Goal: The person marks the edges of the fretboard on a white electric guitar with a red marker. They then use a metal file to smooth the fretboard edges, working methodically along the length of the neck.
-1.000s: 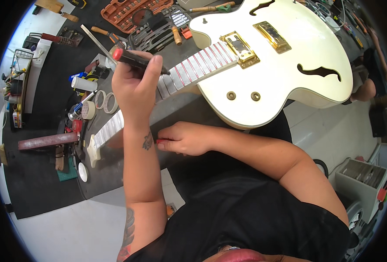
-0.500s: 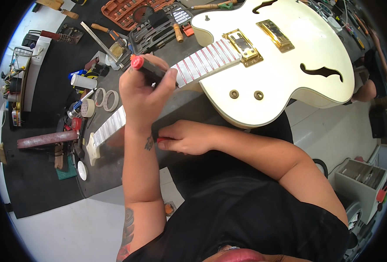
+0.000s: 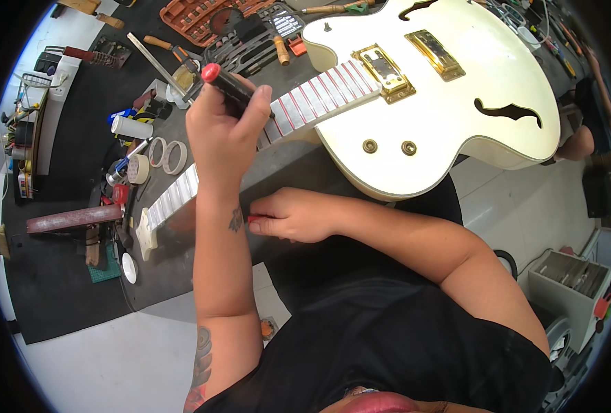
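Note:
My left hand is closed around a black marker with a red end, its tip down at the guitar neck. The fingerboard has a pale, silvery covering. Red lines run across it along the frets from the body to near my hand, while the stretch by the headstock shows no red. My right hand rests below the neck, fingers closed on a small red piece that looks like a marker cap, mostly hidden. The cream hollow-body guitar lies face up with gold pickups.
Masking tape rolls, a white bottle and a long reddish bar lie on the dark bench at left. Behind the neck is an orange tool case. A grey bin stands on the floor at right.
My left hand has shifted slightly up and left along the neck with the marker, uncovering more red-lined frets. My right hand has stayed almost still.

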Action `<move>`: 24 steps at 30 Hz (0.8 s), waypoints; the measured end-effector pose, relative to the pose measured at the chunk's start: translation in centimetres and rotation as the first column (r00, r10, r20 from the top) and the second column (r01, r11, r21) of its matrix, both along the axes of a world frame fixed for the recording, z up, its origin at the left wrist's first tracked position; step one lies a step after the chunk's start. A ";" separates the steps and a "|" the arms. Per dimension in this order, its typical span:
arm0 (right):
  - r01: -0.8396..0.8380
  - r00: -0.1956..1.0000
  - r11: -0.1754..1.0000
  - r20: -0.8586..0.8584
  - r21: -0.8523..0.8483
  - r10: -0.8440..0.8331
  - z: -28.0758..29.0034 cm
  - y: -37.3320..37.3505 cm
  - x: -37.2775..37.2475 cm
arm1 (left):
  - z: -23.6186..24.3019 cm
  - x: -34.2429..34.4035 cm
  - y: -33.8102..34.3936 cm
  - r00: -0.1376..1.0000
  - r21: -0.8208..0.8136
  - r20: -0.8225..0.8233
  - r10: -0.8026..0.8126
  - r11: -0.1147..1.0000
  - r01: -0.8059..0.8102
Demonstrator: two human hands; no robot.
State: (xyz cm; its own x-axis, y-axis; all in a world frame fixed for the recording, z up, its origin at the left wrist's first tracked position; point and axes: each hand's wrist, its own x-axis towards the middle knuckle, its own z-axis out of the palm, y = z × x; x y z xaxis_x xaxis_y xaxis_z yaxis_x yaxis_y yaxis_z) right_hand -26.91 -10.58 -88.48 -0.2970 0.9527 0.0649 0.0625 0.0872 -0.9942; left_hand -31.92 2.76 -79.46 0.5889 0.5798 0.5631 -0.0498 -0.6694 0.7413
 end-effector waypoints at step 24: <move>-0.032 0.998 0.986 -0.065 -0.164 0.021 1.0 0.2 0.2 | 0.0 -2.8 0.6 0.955 0.000 0.040 -0.294 0.956 0.294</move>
State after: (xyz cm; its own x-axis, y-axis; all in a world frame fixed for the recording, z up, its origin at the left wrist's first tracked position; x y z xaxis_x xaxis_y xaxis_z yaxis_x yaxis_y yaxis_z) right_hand -26.68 -10.38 -87.52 -0.3224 0.9438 -0.0734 -0.0012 -0.0780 -0.9970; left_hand -34.72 3.32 -79.45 0.7113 0.3873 0.5865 -0.2731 -0.6166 0.7384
